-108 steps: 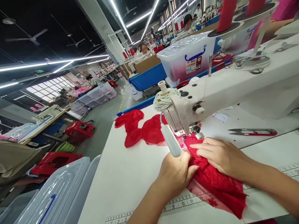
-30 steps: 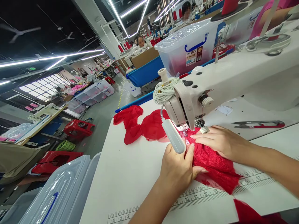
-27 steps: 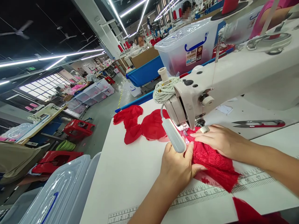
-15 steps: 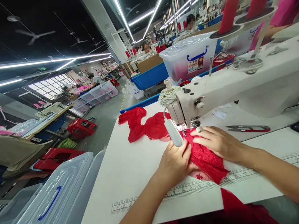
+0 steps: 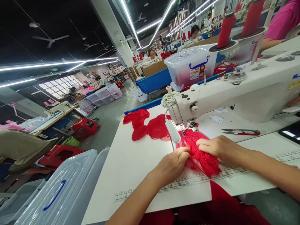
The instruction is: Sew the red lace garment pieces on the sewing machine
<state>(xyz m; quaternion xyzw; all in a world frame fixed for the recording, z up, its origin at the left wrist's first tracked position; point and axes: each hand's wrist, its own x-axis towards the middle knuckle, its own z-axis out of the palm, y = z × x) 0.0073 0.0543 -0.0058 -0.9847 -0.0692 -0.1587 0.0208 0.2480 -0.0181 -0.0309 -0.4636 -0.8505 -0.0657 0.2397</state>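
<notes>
A piece of red lace fabric [image 5: 202, 156] lies bunched on the white table, its far edge under the needle area [image 5: 183, 133] of a white sewing machine [image 5: 220, 97]. My left hand [image 5: 172, 165] is closed on the fabric's sheer left edge, just in front of the machine's light. On the lace's right side my right hand [image 5: 219, 149] is closed, fingertips pinching the cloth. Behind and left of the needle lie more red fabric pieces [image 5: 158, 126]. Thread snips [image 5: 241, 132] with red handles rest right of the needle, beyond my right hand.
A printed ruler [image 5: 178, 183] runs along the table's front. A phone-like dark device [image 5: 290, 132] lies at right. Red thread cones [image 5: 226, 31] stand above the machine. Lidded plastic bins [image 5: 58, 184] stand at left, another clear box [image 5: 191, 65] behind. More red fabric [image 5: 225, 200] hangs at the front edge.
My left hand has drawn its fingers into a pinch near the fabric's left edge. My right hand has shifted back from the needle, its fingers now gathered on the lace. The view has shifted slightly.
</notes>
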